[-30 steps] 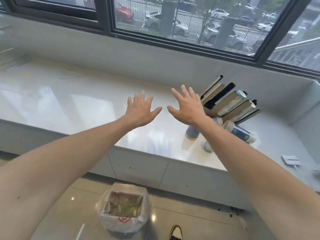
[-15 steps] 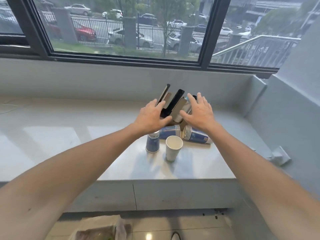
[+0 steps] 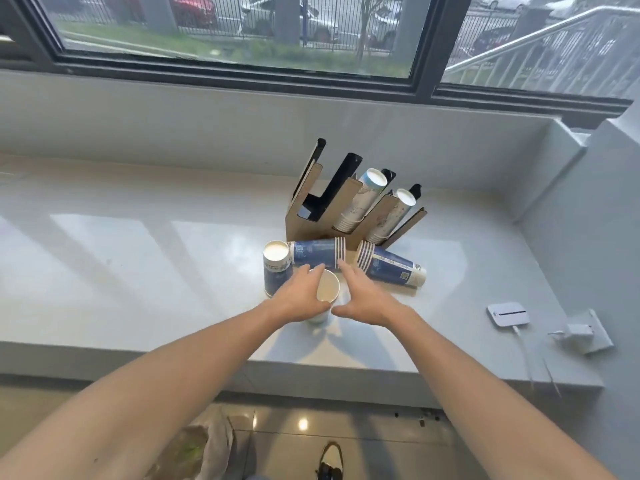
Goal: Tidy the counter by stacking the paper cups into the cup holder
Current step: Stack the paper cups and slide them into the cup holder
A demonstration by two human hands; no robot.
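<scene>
Head cam: a pale stone counter (image 3: 138, 258) under a window is seen, with a cardboard cup holder (image 3: 313, 216) parked near the back wall. Two of its slots are already filled with tilted cup stacks (image 3: 362, 199); the left slots are shown bare. Just in front, a blue stack (image 3: 317, 252) is laid on its side, another lying stack (image 3: 391, 266) is angled to its right, and an upside-down blue stack (image 3: 275, 268) is stood at the left. An upright white cup (image 3: 327, 292) is flanked by both hands: the left hand (image 3: 299, 299) is wrapped around its side, fingers curled on it, while the right hand (image 3: 363, 299) is kept spread just beside, not clamped on anything. A small white device (image 3: 508, 314) with a cable is seen off to the right.
</scene>
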